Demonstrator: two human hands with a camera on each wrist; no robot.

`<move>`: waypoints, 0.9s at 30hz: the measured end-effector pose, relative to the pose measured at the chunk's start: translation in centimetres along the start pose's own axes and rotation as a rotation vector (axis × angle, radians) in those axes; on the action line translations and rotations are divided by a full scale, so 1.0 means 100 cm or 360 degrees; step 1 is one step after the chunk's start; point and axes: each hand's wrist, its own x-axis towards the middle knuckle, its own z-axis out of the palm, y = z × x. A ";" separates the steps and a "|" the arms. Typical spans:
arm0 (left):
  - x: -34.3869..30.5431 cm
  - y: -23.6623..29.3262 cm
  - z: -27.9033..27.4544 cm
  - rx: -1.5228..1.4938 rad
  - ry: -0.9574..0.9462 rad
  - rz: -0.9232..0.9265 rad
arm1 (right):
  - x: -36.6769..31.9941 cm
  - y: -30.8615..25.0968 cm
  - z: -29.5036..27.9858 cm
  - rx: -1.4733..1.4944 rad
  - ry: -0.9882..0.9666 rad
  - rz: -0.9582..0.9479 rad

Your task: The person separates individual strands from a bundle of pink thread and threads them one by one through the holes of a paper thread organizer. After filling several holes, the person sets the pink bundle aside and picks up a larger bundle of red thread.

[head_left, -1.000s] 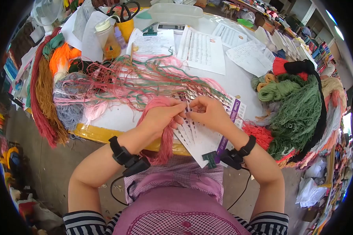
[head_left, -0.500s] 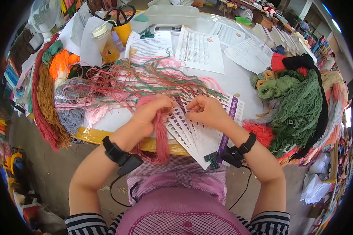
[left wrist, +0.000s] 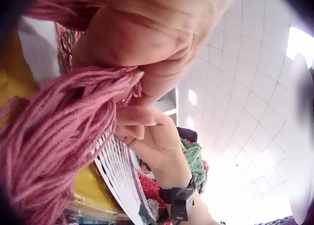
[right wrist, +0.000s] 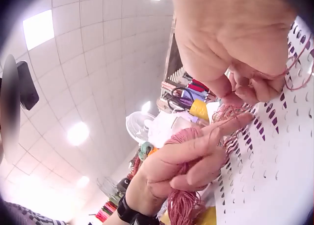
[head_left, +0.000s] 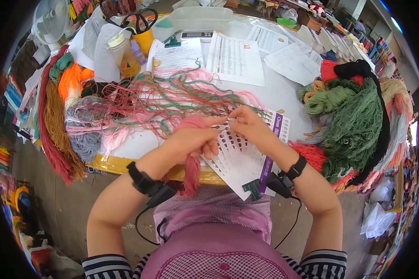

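A thick skein of dusty-pink yarn (head_left: 192, 177) hangs from my left hand (head_left: 194, 139), whose lower fingers curl round it. My left index finger reaches out to the right hand's fingertips. Over a fan of white hole-punched thread cards (head_left: 237, 169) with purple print, my right hand (head_left: 250, 126) has thumb and fingers bent together at the holes. In the right wrist view, a thin pink strand (right wrist: 288, 85) loops out beside that hand, and its fingertips pinch fine thread at the card's edge. The left wrist view shows the skein (left wrist: 54, 141) draped below the left palm.
Loose pink and green threads (head_left: 172, 95) spread beyond the hands. Yarn bundles lie on the left, with green yarn (head_left: 354, 118) on the right. A green clip (head_left: 252, 189) grips the cards' near end. Farther back are printed sheets (head_left: 235, 58), a bottle (head_left: 123, 56) and scissors in a yellow cup (head_left: 143, 42).
My left hand drew left from the cards, then came back right, its index finger now extended to the right hand. The right hand has shifted slightly up and left over the holes.
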 end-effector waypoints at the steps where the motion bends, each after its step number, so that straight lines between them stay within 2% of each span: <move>1: 0.005 -0.007 0.004 0.0257 -0.0007 -0.0094 | 0.000 -0.001 -0.001 0.0190 0.0044 0.0101; 2: 0.008 -0.011 0.007 0.0518 -0.0014 -0.0192 | 0.000 -0.002 0.000 0.0191 0.0034 0.0101; 4: 0.009 -0.013 0.002 0.0639 -0.0066 -0.0111 | -0.001 -0.005 0.000 0.0054 0.0021 0.0187; 6: 0.008 -0.017 -0.021 0.0728 0.0248 0.0240 | -0.001 -0.009 0.000 -0.0020 -0.0006 0.0196; 7: -0.007 -0.007 -0.025 0.0622 0.0486 0.0374 | -0.001 -0.009 0.000 -0.0100 -0.0038 0.0207; 9: -0.027 0.012 -0.058 0.0056 0.0778 0.0195 | 0.001 -0.007 -0.001 -0.0122 -0.0051 0.0205; 11: -0.046 0.023 -0.111 -0.0196 0.0971 0.0279 | 0.002 -0.007 -0.002 -0.0146 -0.0069 0.0197; 12: -0.056 0.022 -0.154 -0.0583 0.0671 0.0307 | 0.003 -0.007 -0.002 -0.0152 -0.0075 0.0213; 13: -0.068 0.029 -0.174 -0.0761 0.0731 0.0322 | 0.003 -0.006 -0.002 -0.0161 -0.0084 0.0230; 14: -0.085 0.028 -0.205 -0.0752 0.0678 0.0462 | 0.004 -0.006 -0.002 -0.0158 -0.0084 0.0226; 15: -0.096 0.036 -0.203 -0.0743 0.0625 0.0602 | 0.004 -0.005 -0.002 -0.0172 -0.0094 0.0226; 16: -0.099 0.040 -0.199 -0.0740 0.0628 0.0607 | 0.004 -0.004 -0.002 -0.0187 -0.0106 0.0225; 18: -0.107 0.052 -0.185 -0.0303 0.1615 0.0825 | 0.003 -0.007 -0.002 -0.0224 -0.0115 0.0253; 19: -0.109 0.046 -0.200 -0.0122 0.1762 0.0831 | 0.004 -0.010 -0.001 -0.0262 -0.0124 0.0280; 21: -0.104 0.035 -0.202 0.0001 0.1722 0.0833 | 0.002 -0.020 0.003 -0.0246 -0.0166 0.0199; 22: -0.104 0.043 -0.159 -0.0099 0.1589 0.0731 | 0.001 -0.025 0.007 -0.0219 -0.0198 0.0157; 23: -0.101 0.040 -0.152 -0.0103 0.1202 0.0810 | 0.002 -0.029 0.012 -0.0175 -0.0264 0.0036; 24: -0.098 0.044 -0.114 -0.0146 0.1014 0.0826 | 0.003 -0.043 0.020 -0.0180 -0.0281 0.0013; 26: -0.089 0.042 -0.073 -0.0281 0.0608 0.0816 | -0.001 -0.073 0.040 -0.0021 -0.0267 -0.0286; 27: -0.084 0.039 -0.057 -0.0305 0.0507 0.0813 | -0.001 -0.080 0.048 0.0078 -0.0219 -0.0341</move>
